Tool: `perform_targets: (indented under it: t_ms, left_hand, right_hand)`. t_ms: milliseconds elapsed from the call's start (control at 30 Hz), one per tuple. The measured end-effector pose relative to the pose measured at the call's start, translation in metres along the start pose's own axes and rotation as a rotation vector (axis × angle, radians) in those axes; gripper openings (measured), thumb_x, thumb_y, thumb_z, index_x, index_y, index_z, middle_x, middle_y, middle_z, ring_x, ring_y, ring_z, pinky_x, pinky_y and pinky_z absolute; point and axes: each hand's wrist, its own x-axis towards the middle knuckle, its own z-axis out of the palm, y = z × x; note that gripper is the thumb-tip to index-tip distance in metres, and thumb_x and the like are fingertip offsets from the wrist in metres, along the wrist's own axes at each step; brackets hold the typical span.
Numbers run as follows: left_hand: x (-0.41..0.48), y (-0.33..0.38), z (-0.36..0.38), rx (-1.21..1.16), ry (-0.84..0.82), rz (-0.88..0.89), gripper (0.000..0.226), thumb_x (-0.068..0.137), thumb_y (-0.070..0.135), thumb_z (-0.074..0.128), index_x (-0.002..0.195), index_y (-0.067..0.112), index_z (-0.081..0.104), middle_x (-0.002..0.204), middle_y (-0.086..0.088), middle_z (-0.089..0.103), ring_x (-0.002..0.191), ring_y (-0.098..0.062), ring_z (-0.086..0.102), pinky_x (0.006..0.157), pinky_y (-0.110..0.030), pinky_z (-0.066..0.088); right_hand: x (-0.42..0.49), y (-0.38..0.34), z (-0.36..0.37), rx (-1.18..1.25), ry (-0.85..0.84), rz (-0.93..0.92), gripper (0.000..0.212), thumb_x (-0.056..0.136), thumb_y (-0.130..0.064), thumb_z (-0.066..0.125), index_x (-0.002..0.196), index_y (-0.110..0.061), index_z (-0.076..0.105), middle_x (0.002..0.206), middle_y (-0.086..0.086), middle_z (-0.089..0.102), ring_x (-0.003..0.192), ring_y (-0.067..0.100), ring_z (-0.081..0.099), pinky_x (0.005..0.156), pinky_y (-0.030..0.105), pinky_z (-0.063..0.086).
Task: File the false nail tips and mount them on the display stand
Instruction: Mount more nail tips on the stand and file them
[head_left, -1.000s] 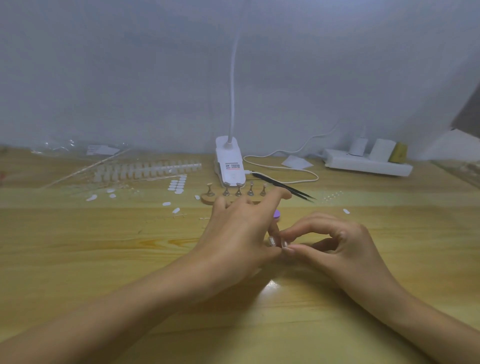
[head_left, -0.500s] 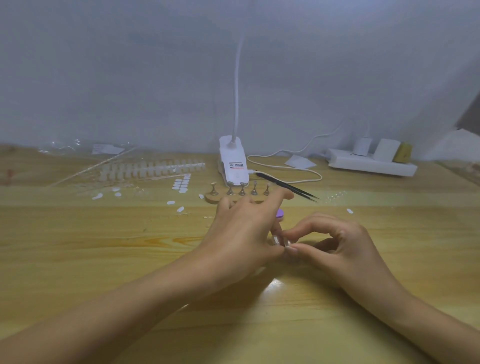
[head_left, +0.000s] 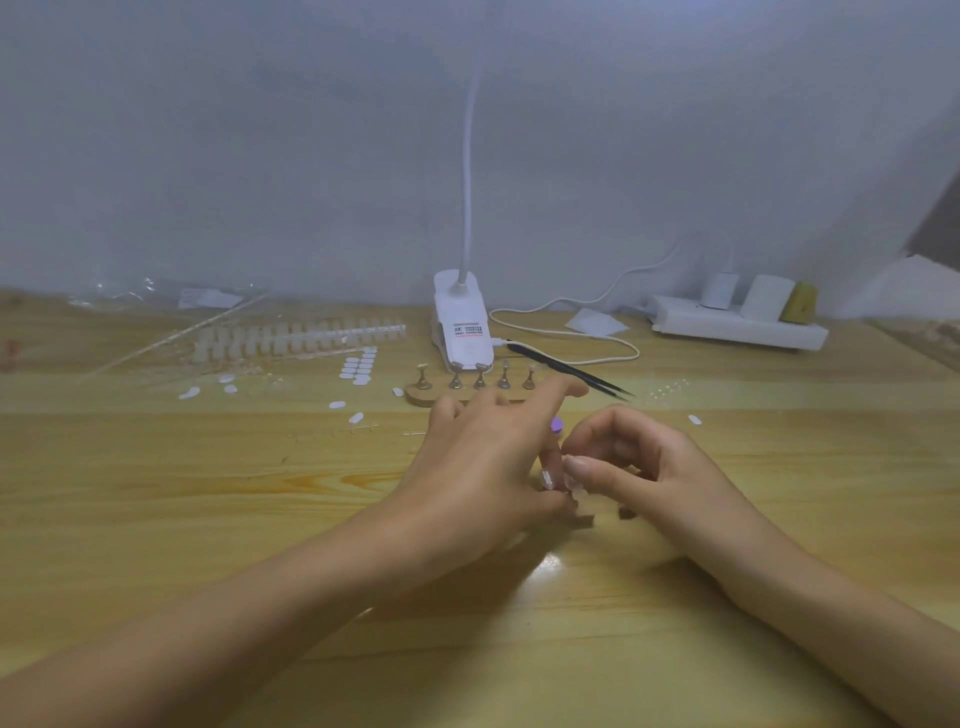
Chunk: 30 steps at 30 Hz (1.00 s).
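Clear nail tip (head_left: 578, 489) pinched btwn L hand (head_left: 483, 457), R hand (head_left: 649, 467).

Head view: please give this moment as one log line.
left hand: holds file | right hand: pinches tip | stand: pegs bare

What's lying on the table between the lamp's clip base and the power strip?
The head view shows a looped white cable and a flat white packet there.
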Motion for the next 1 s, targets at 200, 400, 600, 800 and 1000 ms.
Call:
perform_targets:
  t_ms: [200,400,600,800,1000]
  left_hand:
    - [0.000,0.001,0.001,0.016,0.022,0.020,0.076,0.081,0.037,0.073,0.138,0.050,0.025,0.093,0.025,0.063,0.112,-0.004,0.039,0.085,-0.028,0.016]
    - [-0.001,0.002,0.002,0.020,0.041,0.033,0.073,0.080,0.036,0.072,0.137,0.050,0.027,0.089,0.025,0.063,0.110,-0.004,0.041,0.081,-0.028,0.016]
    - [0.000,0.002,0.001,0.031,0.028,0.037,0.074,0.081,0.037,0.072,0.137,0.049,0.026,0.089,0.025,0.062,0.113,-0.004,0.040,0.082,-0.027,0.015]
    - [0.005,-0.004,-0.026,0.009,-0.261,0.028,0.098,0.073,0.046,0.081,0.146,0.049,0.015,0.105,0.027,0.061,0.109,0.005,0.039,0.098,-0.033,0.024]
    - [0.001,-0.035,-0.063,-0.034,-0.495,-0.040,0.107,0.071,0.033,0.087,0.145,0.056,0.013,0.113,0.027,0.051,0.112,-0.002,0.050,0.092,-0.017,0.041]
  right_hand:
    - [0.001,0.003,0.000,0.012,-0.008,0.042,0.016,0.088,-0.022,0.072,0.093,-0.015,0.059,0.089,0.002,0.075,0.067,0.001,0.061,0.057,0.006,0.040]
    - [0.000,0.003,0.001,0.035,-0.017,0.024,0.025,0.080,-0.031,0.073,0.093,-0.016,0.059,0.085,-0.001,0.073,0.067,0.001,0.060,0.057,0.006,0.040]
    - [0.002,0.001,-0.002,0.053,-0.041,0.072,0.033,0.072,-0.039,0.072,0.096,-0.020,0.059,0.090,0.004,0.076,0.071,0.001,0.064,0.057,0.005,0.040]
    - [0.007,-0.002,-0.008,0.064,-0.084,0.146,0.054,0.073,-0.058,0.075,0.110,-0.022,0.060,0.093,-0.005,0.077,0.079,0.004,0.066,0.059,0.015,0.043]
    - [-0.002,-0.003,-0.018,-0.183,-0.216,0.021,0.069,0.068,-0.016,0.090,0.117,-0.052,0.057,0.102,-0.010,0.071,0.090,0.003,0.063,0.070,0.013,0.046]
